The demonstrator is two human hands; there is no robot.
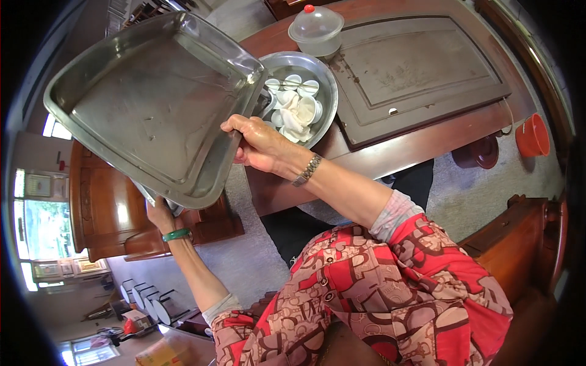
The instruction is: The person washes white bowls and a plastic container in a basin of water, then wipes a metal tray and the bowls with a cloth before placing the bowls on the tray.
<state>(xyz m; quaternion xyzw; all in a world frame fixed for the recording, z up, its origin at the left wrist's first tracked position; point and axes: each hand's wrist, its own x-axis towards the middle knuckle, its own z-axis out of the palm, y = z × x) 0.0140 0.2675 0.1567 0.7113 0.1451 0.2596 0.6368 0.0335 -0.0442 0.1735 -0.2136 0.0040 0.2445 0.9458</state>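
Observation:
A large rectangular metal tray (151, 105) is held up and tilted at the upper left. My right hand (261, 144) grips its near right edge, fingers wrapped around the rim. Lower down, my left hand (161, 216) is at the tray's lower left, mostly hidden behind it; a flat, light-edged thing (145, 192) shows beside it, and what it grips is unclear. Just beyond my right hand, a round metal basin (330, 98) on the wooden table holds several small white cups (308, 88), a white cloth (295, 114) and liquid.
The wooden table (403, 158) carries a dark inset tea tray (421, 68) and a clear lidded bowl (316, 29) with a red knob. A red bucket (533, 135) and a dark red basin (478, 152) stand on the floor at right. Wooden furniture (103, 206) is at left, a wooden chair (512, 238) at lower right.

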